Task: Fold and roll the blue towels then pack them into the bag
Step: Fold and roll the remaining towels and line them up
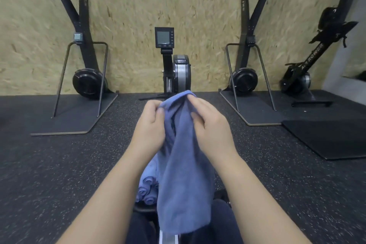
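A blue towel [184,174] hangs in front of me, held up by its top edge. My left hand [150,127] grips the towel's upper left part, and my right hand [208,125] pinches the upper right part beside it. The cloth drapes down over my lap in loose folds. Below my left forearm lie several rolled blue towels [146,190], packed side by side in what looks like a dark bag [142,209], mostly hidden by the hanging towel and my arm.
A rowing machine [174,69] with a monitor stands straight ahead against the chipboard wall. Two ski machines [87,77] [245,77] on base plates flank it. Another rower [309,65] leans at the right, with a black mat [326,136] on the speckled rubber floor.
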